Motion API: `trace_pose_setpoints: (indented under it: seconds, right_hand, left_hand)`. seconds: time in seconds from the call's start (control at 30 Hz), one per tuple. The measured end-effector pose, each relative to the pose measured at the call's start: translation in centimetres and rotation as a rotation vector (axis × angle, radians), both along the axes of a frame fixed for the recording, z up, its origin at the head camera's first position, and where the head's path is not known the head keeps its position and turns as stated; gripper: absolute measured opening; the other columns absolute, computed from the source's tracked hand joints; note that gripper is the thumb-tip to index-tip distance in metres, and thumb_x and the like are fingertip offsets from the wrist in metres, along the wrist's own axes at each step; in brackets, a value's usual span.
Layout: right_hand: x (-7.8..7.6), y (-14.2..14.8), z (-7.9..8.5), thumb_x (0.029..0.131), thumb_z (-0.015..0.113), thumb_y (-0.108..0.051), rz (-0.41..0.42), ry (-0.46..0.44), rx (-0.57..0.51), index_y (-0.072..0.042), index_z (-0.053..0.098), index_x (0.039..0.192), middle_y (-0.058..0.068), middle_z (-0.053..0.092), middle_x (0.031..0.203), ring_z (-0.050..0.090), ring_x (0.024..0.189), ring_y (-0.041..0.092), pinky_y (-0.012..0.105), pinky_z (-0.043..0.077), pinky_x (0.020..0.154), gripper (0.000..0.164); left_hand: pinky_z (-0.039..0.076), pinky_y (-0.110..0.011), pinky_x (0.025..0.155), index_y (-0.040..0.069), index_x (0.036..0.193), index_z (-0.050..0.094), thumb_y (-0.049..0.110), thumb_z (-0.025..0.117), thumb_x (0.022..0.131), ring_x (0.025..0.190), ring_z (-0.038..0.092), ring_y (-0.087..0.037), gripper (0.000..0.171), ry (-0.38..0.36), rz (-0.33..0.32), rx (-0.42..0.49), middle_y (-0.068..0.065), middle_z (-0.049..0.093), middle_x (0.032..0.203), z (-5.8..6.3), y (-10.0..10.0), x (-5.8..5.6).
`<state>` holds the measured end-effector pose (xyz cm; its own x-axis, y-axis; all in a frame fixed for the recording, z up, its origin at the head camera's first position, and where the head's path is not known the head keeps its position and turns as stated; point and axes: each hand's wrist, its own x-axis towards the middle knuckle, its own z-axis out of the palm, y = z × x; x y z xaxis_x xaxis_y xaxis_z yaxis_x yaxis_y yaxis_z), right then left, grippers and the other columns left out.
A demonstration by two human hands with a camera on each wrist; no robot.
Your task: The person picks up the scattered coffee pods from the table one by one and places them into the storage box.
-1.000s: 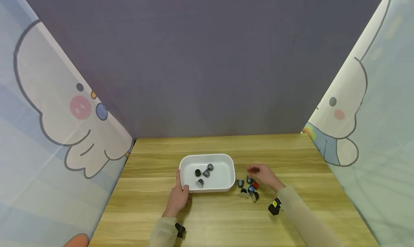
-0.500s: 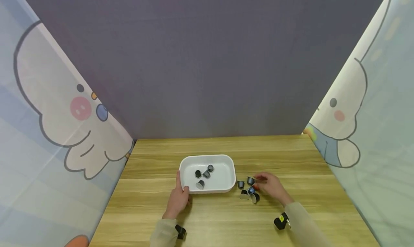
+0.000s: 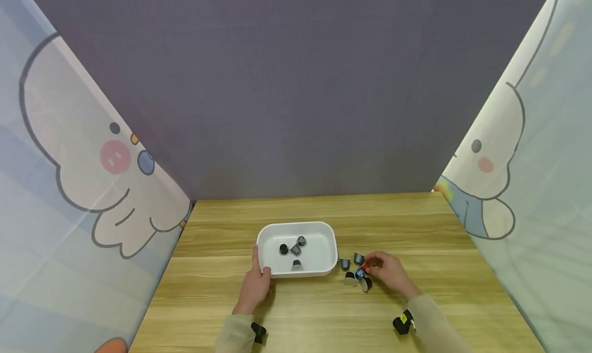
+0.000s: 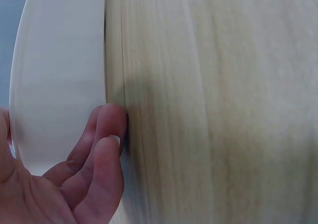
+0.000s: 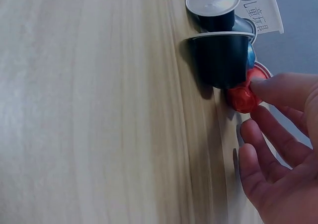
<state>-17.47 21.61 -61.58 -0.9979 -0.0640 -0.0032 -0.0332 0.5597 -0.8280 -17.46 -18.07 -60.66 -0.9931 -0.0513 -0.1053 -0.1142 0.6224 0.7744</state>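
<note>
My left hand [image 3: 254, 286] grips the near left corner of a white tray [image 3: 319, 274], thumb over the rim and index finger along the left side. In the left wrist view, the other fingers curl against the tray's outer wall [image 4: 59, 60]. Several coffee capsules lie inside, among them a black capsule [image 3: 283, 249] and a pale-lidded capsule [image 3: 296, 265] near the front wall. Right of the tray, my right hand [image 3: 390, 276] pinches a red coffee capsule [image 5: 243, 99] between thumb and index finger, low at the table. A dark capsule [image 5: 221, 60] partly covers it.
Close around the red capsule are a blue capsule [image 3: 360, 273], two grey capsules, one grey capsule [image 3: 345, 264] being beside the tray, and two black pale-lidded ones, including a left black capsule [image 3: 350, 277]. A dark grey wall [image 3: 305, 111] stands behind the wooden table [image 3: 208, 271].
My right hand has moved right and toward me from above the pile, down to the red capsule. Inside the tray, the front capsule has rolled right. The left hand stays at the tray.
</note>
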Motion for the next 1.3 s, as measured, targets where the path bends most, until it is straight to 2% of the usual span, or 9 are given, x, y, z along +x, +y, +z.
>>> trace_pose_setpoints:
  seconds: [0.17, 0.3, 0.5, 0.67, 0.93, 1.3]
  right_hand:
    - [0.04, -0.39, -0.11, 0.079, 0.077, 0.005, 0.015, -0.005, -0.022, -0.001, 0.069, 0.107, 0.004, 0.069, 0.093, 0.064, 0.085, 0.019, 0.028, 0.053, 0.072, 0.029]
    - [-0.08, -0.63, -0.11, 0.080, 0.076, 0.007, 0.016, -0.012, -0.008, -0.003, 0.069, 0.107, 0.002, 0.068, 0.092, 0.063, 0.084, 0.017, 0.028, 0.053, 0.071, 0.030]
    - [-0.29, -0.85, -0.26, 0.079, 0.075, 0.008, 0.056, 0.024, 0.034, -0.003, 0.068, 0.109, 0.002, 0.068, 0.095, 0.062, 0.083, 0.016, 0.027, 0.052, 0.070, 0.033]
    - [-0.20, -0.96, -0.36, 0.078, 0.075, 0.008, 0.050, 0.039, 0.030, -0.004, 0.068, 0.108, 0.003, 0.068, 0.095, 0.061, 0.082, 0.017, 0.028, 0.051, 0.069, 0.033]
    - [0.07, -0.78, -0.49, 0.078, 0.076, 0.006, -0.001, 0.057, 0.056, -0.007, 0.070, 0.108, 0.000, 0.067, 0.092, 0.060, 0.080, 0.014, 0.029, 0.051, 0.068, 0.033]
    - [0.12, -0.11, -0.09, 0.083, 0.076, 0.002, -0.084, 0.023, -0.047, -0.001, 0.068, 0.118, 0.004, 0.068, 0.098, 0.064, 0.091, 0.022, 0.032, 0.053, 0.078, 0.036]
  left_hand:
    - [0.041, -0.034, 0.049, 0.014, 0.161, -0.001, 0.017, 0.043, 0.101, 0.047, 0.054, -0.017, 0.075, 0.000, 0.000, -0.004, 0.000, 0.056, 0.054, -0.20, -0.07, 0.00]
    - [0.041, -0.034, 0.049, 0.013, 0.161, 0.000, 0.017, 0.043, 0.100, 0.047, 0.054, -0.017, 0.075, 0.001, -0.003, 0.006, -0.001, 0.056, 0.054, -0.02, -0.02, 0.07]
    - [0.042, -0.034, 0.050, 0.017, 0.161, -0.003, 0.018, 0.043, 0.101, 0.048, 0.055, -0.017, 0.076, -0.007, 0.003, 0.011, -0.002, 0.057, 0.055, -0.04, 0.00, 0.13]
    - [0.041, -0.034, 0.049, 0.016, 0.161, -0.002, 0.018, 0.043, 0.100, 0.047, 0.055, -0.017, 0.076, -0.006, 0.001, 0.009, -0.002, 0.057, 0.054, -0.01, 0.04, 0.16]
    - [0.041, -0.034, 0.048, 0.016, 0.161, -0.002, 0.017, 0.042, 0.100, 0.047, 0.054, -0.017, 0.076, -0.007, 0.002, 0.016, -0.002, 0.058, 0.055, -0.09, 0.13, 0.25]
    - [0.041, -0.034, 0.049, 0.014, 0.161, -0.001, 0.017, 0.043, 0.100, 0.048, 0.054, -0.017, 0.075, 0.006, 0.005, 0.017, -0.003, 0.058, 0.057, 0.09, 0.14, 0.28]
